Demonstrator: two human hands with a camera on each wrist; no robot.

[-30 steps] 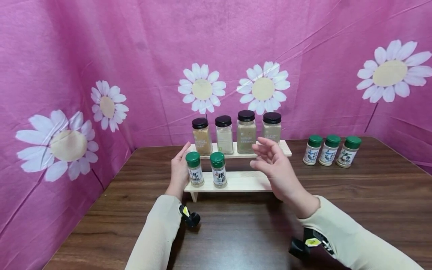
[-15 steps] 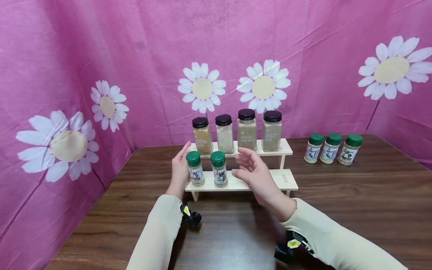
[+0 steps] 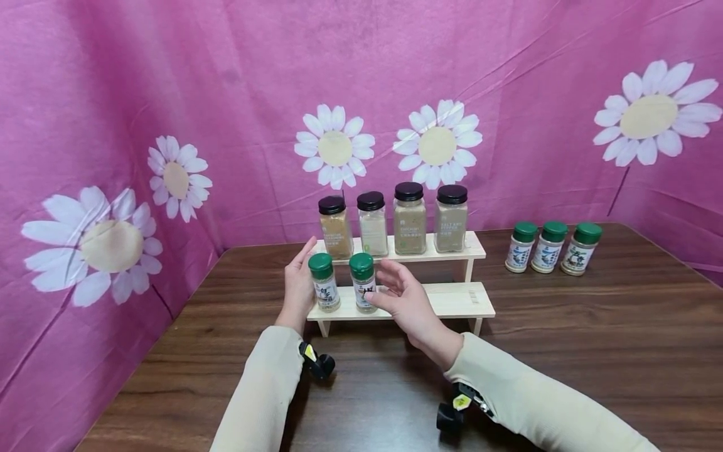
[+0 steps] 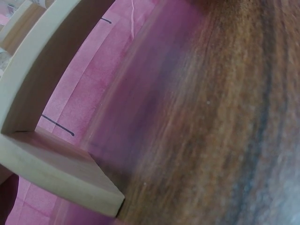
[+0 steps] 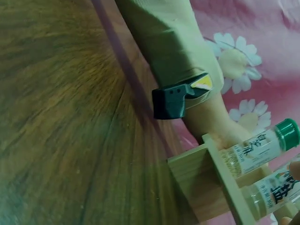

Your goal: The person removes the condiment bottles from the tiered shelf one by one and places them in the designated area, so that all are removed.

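A two-step wooden rack [image 3: 452, 300] stands on the table, with two green-capped spice jars on its lower step. My right hand [image 3: 411, 306] is at the right one, the spice jar [image 3: 362, 267]; the thumb lies over its label and the curved fingers are at its right side. In the right wrist view, fingertips overlap this spice jar [image 5: 264, 196] at the frame's edge. My left hand [image 3: 298, 285] rests against the rack's left end with fingers extended, beside the left spice jar [image 3: 322, 267]. Its thumb is hidden. The rack's wooden end [image 4: 61, 173] shows in the left wrist view.
Several black-capped square jars [image 3: 409, 226] line the upper step. On the table [image 3: 565, 351] to the right stand three more green-capped spice jars [image 3: 548, 251]. A pink cloth [image 3: 254, 125] with daisies hangs behind.
My right hand has moved left along the lower step, from its right part to the right green-capped spice jar. My left hand has stayed at the rack's left end.
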